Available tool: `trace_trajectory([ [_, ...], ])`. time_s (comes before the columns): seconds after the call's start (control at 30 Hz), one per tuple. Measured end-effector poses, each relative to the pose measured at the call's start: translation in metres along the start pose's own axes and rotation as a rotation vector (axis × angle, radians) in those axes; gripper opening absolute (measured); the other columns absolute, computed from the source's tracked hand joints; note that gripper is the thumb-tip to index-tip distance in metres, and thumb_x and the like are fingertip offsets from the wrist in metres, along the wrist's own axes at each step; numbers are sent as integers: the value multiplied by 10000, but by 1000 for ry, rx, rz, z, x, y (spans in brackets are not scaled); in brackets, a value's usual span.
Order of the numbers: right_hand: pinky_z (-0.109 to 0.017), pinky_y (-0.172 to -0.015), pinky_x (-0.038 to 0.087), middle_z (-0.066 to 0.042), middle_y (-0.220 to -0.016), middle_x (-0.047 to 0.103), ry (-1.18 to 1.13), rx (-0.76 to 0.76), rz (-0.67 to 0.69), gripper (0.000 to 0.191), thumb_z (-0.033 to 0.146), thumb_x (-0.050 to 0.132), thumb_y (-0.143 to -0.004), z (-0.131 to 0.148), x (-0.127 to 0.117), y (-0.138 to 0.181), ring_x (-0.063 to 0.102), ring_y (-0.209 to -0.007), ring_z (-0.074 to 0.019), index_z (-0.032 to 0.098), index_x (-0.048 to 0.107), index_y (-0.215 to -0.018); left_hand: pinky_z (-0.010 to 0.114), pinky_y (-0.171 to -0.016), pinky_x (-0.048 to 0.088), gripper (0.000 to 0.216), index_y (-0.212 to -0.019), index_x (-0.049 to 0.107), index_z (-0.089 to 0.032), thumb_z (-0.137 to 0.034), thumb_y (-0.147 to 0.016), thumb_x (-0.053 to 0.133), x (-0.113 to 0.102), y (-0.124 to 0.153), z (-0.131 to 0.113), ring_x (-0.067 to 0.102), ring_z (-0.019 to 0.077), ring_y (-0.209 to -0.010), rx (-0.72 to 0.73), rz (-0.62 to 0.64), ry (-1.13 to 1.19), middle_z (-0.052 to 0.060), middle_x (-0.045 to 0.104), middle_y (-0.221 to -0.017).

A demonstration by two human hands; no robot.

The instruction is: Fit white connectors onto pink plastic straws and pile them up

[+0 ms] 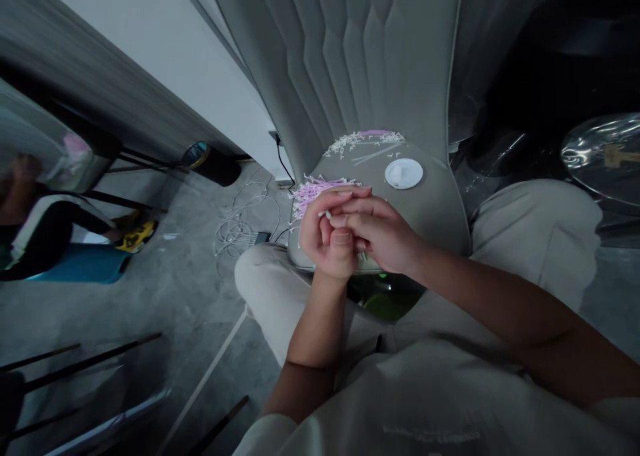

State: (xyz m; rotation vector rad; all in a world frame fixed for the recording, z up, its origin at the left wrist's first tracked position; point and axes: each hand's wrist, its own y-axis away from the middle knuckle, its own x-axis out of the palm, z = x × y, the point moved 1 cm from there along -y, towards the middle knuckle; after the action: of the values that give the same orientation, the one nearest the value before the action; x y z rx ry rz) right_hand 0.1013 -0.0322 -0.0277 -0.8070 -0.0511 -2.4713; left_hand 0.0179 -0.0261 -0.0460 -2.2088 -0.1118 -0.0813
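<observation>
My left hand point(327, 246) and my right hand point(387, 236) meet above the front of a grey chair seat point(430, 209). The left one is curled closed, with its palm side and thumb against the right fingers; what it grips is hidden. Between the right thumb and fingertips a small white bent piece point(325, 214) pokes out. Just behind the hands lies a pile of thin pink-purple sticks with white ends point(315, 191). Farther back on the seat are many small white pieces point(345, 143). A white round dish point(413, 175) stands on the right, holding something small and white.
The padded backrest point(350, 49) rises behind the seat. Tangled cables point(240, 223) lie on the floor at left, near a black bin point(215, 166). Another person in dark trousers point(65, 219) sits at far left. A shiny plastic-wrapped object point(605, 156) is at right.
</observation>
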Motion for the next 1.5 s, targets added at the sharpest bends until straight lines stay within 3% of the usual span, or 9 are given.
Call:
trace_trajectory([
  [0.3, -221, -445, 256, 34, -560, 463, -5, -32, 18, 207, 298, 596, -820, -6, -1, -1, 337, -492, -72, 172, 605, -655, 333, -811, 558, 250, -1005, 634, -220, -410, -936, 488, 1, -1, -1, 686, 155, -880, 17, -12, 30, 22, 727, -927],
  [0.63, -249, -462, 240, 42, -510, 372, -2, 75, -124, 278, 280, 588, -795, -6, 3, 0, 289, -490, -82, 199, 488, -548, 345, -778, 567, 239, -941, 619, -209, -393, -942, 467, -3, 0, 1, 697, 168, -848, -25, -23, -11, 28, 726, -890],
  [1.07, -242, -446, 181, 61, -491, 287, -71, 69, -230, 285, 196, 534, -760, -4, 10, 0, 228, -476, -69, 201, 393, -511, 332, -790, 559, 263, -928, 630, -221, -416, -951, 455, -4, 2, 3, 694, 168, -848, -63, -32, -45, 32, 725, -892],
  [1.33, -231, -437, 203, 62, -483, 337, -104, 82, -260, 246, 246, 591, -741, -5, 11, 0, 251, -467, -65, 190, 491, -523, 325, -793, 561, 261, -966, 638, -230, -399, -961, 440, -6, 2, 4, 688, 160, -865, -71, 1, -25, 29, 718, -901],
  [1.5, -219, -434, 221, 71, -463, 326, -95, 91, -283, 238, 233, 580, -703, -5, 12, -1, 263, -460, -60, 189, 471, -497, 330, -770, 569, 266, -946, 647, -236, -411, -953, 448, -6, 4, 6, 695, 165, -847, -80, -13, -28, 27, 723, -882],
])
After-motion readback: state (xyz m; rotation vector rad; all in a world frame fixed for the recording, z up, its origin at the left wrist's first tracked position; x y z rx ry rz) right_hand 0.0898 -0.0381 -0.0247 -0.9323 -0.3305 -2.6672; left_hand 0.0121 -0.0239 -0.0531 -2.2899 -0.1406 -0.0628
